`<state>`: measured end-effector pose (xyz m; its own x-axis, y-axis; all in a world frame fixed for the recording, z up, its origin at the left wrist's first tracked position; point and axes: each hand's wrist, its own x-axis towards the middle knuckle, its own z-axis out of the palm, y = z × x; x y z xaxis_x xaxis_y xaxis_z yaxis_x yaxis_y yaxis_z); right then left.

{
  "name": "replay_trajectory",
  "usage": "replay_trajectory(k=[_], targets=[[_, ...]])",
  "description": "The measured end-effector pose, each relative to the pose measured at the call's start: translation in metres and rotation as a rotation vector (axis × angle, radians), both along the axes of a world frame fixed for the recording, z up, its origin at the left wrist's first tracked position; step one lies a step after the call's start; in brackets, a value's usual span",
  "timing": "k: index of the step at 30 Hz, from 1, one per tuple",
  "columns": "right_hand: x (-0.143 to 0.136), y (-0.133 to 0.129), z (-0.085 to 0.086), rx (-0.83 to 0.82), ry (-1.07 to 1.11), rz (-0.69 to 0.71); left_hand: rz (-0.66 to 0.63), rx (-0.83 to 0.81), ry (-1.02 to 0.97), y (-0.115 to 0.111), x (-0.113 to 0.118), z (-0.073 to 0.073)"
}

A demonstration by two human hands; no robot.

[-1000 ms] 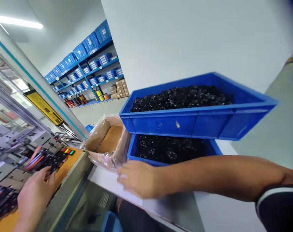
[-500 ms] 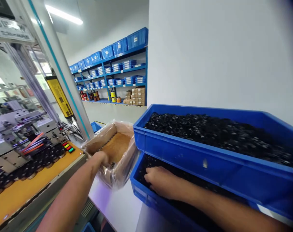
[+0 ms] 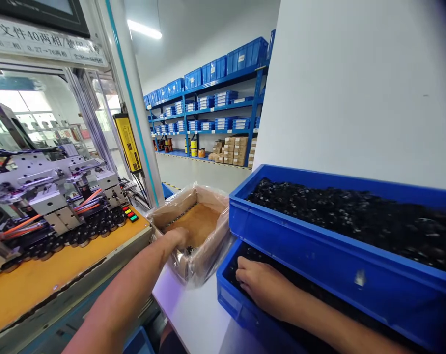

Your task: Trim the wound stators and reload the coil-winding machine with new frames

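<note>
My left hand (image 3: 178, 237) reaches over the near wall of a cardboard box (image 3: 210, 248) lined with clear plastic. Its fingers are hidden down inside, beside a brown cardboard sheet (image 3: 199, 221) and a few small dark and metallic parts (image 3: 189, 250). Inside the lower blue bin (image 3: 231, 301), my right hand (image 3: 258, 281) is closed, with curled fingers low among dark contents. What it grips, if anything, cannot be made out. Above it stands the upper blue bin (image 3: 300, 243), heaped with small black plastic-looking parts (image 3: 326, 209).
A machine (image 3: 57, 206) stands at the left, with black round pieces (image 3: 83, 236) along its orange worktop (image 3: 71, 263). Coloured buttons (image 3: 130, 214) sit at its corner. A white table (image 3: 188, 309) carries the box and bins. Shelving with blue bins (image 3: 208, 73) is farther back.
The view has swung left, so everything sits farther right and more of the machine shows. Both hands stay in their containers; the right hand's fingers look slightly more curled.
</note>
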<state>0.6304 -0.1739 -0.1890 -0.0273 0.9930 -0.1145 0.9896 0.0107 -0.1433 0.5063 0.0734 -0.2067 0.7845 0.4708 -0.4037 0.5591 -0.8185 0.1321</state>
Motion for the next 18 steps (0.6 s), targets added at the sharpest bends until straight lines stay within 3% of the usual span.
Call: replay_trajectory(k=[5,10,14,18], targets=[[0.000,0.003,-0.001,0.097,0.038,-0.008,0.249,-0.043,-0.025,-0.013,-0.004,0.013],[0.001,0.004,-0.008,0.208,0.066,0.017,0.419,-0.077,-0.360,-0.030,-0.016,0.046],[0.005,0.005,-0.014,0.348,0.106,0.019,0.433,-0.171,-0.748,-0.064,-0.061,0.068],[0.009,0.009,-0.018,0.528,0.195,0.010,0.435,-0.346,-1.034,-0.122,-0.133,0.053]])
